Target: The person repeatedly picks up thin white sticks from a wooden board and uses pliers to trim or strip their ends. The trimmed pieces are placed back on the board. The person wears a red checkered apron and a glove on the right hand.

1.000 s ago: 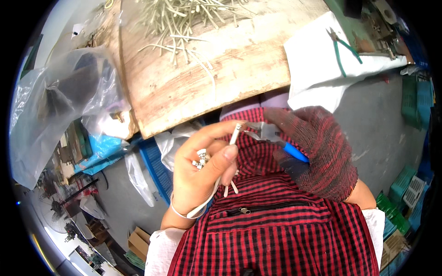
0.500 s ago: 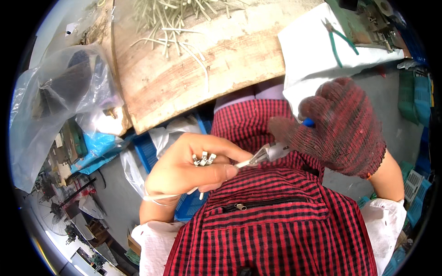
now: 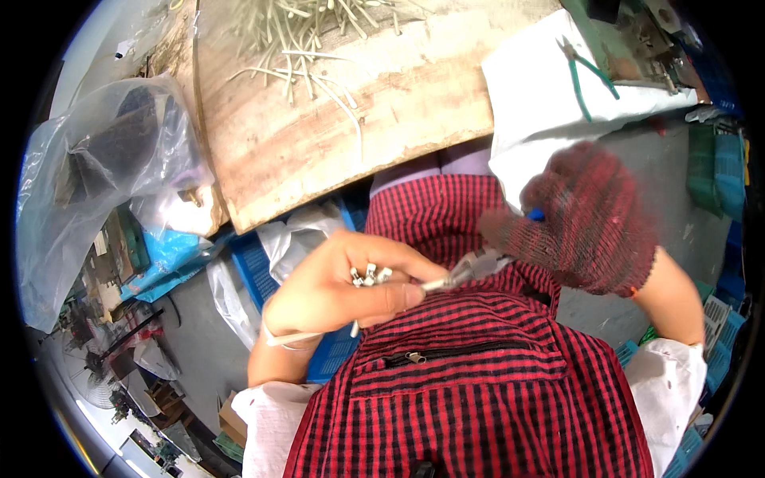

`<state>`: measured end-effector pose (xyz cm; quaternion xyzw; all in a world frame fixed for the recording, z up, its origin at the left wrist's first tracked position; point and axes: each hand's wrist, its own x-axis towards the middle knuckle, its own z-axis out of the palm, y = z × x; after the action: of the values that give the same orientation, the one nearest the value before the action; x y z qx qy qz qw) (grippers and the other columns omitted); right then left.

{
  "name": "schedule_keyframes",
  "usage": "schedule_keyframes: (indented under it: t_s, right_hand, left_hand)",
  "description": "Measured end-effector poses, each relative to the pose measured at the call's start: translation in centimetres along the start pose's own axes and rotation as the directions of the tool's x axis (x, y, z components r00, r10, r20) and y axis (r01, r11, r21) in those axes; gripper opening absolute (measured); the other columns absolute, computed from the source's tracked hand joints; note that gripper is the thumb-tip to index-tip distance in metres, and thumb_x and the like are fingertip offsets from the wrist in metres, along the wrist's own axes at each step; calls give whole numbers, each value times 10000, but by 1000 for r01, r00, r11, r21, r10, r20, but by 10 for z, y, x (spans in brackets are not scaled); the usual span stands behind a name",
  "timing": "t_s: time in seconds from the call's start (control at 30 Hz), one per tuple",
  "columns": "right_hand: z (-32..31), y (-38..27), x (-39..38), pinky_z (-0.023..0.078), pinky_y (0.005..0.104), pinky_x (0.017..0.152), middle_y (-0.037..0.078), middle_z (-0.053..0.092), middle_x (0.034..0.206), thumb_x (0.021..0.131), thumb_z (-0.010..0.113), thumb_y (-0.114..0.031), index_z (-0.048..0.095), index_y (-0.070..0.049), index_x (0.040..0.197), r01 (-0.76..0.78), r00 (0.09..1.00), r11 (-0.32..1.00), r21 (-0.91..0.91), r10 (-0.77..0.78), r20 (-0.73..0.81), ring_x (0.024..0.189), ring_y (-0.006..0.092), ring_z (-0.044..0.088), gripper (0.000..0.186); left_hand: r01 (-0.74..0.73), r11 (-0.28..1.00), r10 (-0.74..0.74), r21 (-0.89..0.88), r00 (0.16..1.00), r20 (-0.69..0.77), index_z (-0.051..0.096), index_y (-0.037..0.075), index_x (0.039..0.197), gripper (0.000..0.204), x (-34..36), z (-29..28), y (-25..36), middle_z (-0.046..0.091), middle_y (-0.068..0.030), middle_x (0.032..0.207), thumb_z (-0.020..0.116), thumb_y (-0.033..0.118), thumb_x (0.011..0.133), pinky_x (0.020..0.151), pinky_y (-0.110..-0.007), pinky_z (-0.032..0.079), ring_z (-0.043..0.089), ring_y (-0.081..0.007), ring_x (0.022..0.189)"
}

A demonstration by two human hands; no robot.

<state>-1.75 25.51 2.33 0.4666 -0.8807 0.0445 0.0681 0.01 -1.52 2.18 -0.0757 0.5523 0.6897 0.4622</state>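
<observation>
My bare left hand [image 3: 343, 295] is closed on thin white wire pieces [image 3: 368, 276], several with small metal-tipped ends poking up between the fingers; one white end sticks out past the thumb. My right hand [image 3: 578, 223], in a red and dark knitted glove, is closed on pliers with a blue handle [image 3: 535, 214]; their grey jaws [image 3: 474, 267], somewhat blurred, meet that white end. Both hands are over the red-checked apron [image 3: 454, 398] on my lap.
Above lie a wooden board [image 3: 358, 111] with a heap of white wire pieces [image 3: 303, 16], and a white sheet [image 3: 534, 95] with green-handled pliers [image 3: 582, 80]. Plastic bags [image 3: 103, 175] hang at left. A blue basket [image 3: 251, 263] is below the board; crates [image 3: 725, 175] stand at right.
Since the first frame, both hands moved apart sideways and tilted: the left lay down to a near-horizontal hold, the right rose and turned over with the pliers. Over the last half second they shifted slightly.
</observation>
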Motion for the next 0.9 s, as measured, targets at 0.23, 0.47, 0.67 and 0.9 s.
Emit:
schedule_keyframes:
  t_s: [0.23, 0.47, 0.67, 0.9]
  right_hand:
    - [45, -25, -28, 455, 402, 647, 104, 642, 831, 711, 682, -109, 628, -121, 1110, -417, 861, 688, 594, 508, 15, 721, 318, 591, 402]
    - [55, -31, -35, 469, 430, 946, 125, 618, 1215, 809, 603, -117, 582, -141, 1249, -364, 868, 557, 747, 494, 55, 1081, 341, 592, 442]
    - [62, -47, -63, 509, 375, 899, 143, 637, 1178, 908, 583, -221, 500, -163, 1369, -499, 753, 347, 795, 627, 199, 1024, 301, 641, 473]
    - [159, -32, -24, 513, 314, 635, 112, 675, 929, 904, 574, -179, 504, -150, 1293, -39, 895, -826, 563, 221, 387, 712, 214, 646, 396]
  left_hand:
    - [-350, 927, 373, 135, 901, -221, 537, 16, 1067, 144, 4, -14, -16, 592, -47, 710, 560, 48, 929, 464, -190, 396, 520, -78, 527]
    - [401, -84, 845, 912, 514, -148, 642, 16, 813, 114, 131, -108, 32, 641, -194, 675, 607, 94, 739, 569, -444, 506, 651, -358, 640]
    - [325, 52, 849, 944, 483, -213, 596, -39, 878, 239, 112, -123, 3, 630, -227, 707, 680, 120, 722, 623, -475, 483, 618, -408, 661]
    - [-544, 683, 726, 488, 578, -372, 559, -37, 1077, 288, 40, -21, 48, 478, -15, 559, 587, 102, 826, 408, -208, 304, 415, -75, 417]
